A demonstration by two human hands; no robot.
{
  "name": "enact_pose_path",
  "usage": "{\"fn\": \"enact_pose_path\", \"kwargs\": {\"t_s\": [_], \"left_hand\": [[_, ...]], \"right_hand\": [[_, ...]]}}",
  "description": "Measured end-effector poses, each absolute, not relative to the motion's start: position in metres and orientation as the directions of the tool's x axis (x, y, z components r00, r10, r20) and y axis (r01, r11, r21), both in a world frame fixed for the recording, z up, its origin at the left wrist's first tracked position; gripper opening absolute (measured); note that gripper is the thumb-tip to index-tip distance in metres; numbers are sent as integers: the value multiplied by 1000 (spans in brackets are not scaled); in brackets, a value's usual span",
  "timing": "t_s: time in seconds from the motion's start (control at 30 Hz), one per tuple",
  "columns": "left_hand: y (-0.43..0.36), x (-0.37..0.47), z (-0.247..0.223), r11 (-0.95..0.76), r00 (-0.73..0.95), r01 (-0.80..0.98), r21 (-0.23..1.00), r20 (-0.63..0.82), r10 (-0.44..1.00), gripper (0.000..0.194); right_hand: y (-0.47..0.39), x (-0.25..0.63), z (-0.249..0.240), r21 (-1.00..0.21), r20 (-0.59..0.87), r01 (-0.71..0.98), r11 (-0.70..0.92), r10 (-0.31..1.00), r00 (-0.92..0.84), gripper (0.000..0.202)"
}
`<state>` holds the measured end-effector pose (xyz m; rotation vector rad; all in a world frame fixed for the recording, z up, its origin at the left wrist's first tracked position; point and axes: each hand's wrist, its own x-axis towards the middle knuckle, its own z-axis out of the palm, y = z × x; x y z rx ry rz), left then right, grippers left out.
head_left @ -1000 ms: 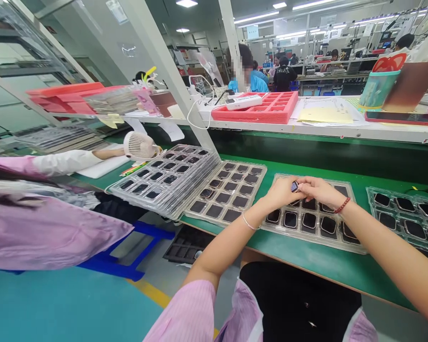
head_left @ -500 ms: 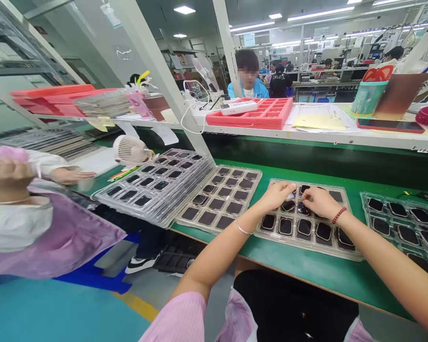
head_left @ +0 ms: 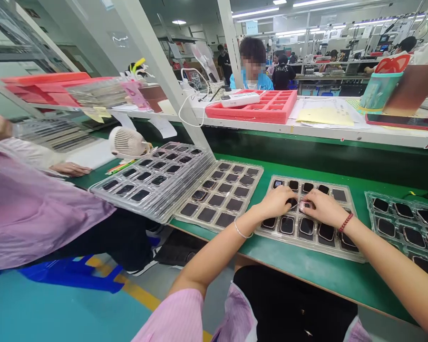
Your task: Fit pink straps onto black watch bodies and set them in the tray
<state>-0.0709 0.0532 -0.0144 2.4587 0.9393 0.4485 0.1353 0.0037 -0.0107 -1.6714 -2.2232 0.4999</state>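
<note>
A clear plastic tray of square smartwatches lies on the green bench in front of me. Pinched in my right hand is a pinkish smartwatch, its back with the round sensor facing up. My left hand is beside it, fingers curled over a dark smartwatch in the neighbouring place; whether it is lifted I cannot tell. Another watch in the back left pocket has a lit pattern on its screen. Several dark-faced watches line the front row.
Left of my tray lies another tray, then a tall stack of trays and a white fan. A further watch tray is on the right. The shelf above bears a red divided tray. A co-worker's hand rests at far left.
The smartwatch in my right hand now shows its sensor back. My fingers have shifted slightly, and a lit screen is now visible behind my left hand. The co-worker at left has moved.
</note>
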Motion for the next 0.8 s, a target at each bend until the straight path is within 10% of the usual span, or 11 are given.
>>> {"fn": "enact_pose_path", "kwargs": {"t_s": [0.23,0.8], "left_hand": [[47,-70,-3,-770,771,632,83,33,636,28],[50,-71,-8,-633,625,758,154,103,774,25]], "right_hand": [[14,144,-4,-510,29,828,231,967,-252,25],[37,260,-11,-597,13,802,7,1000,1,32]]}}
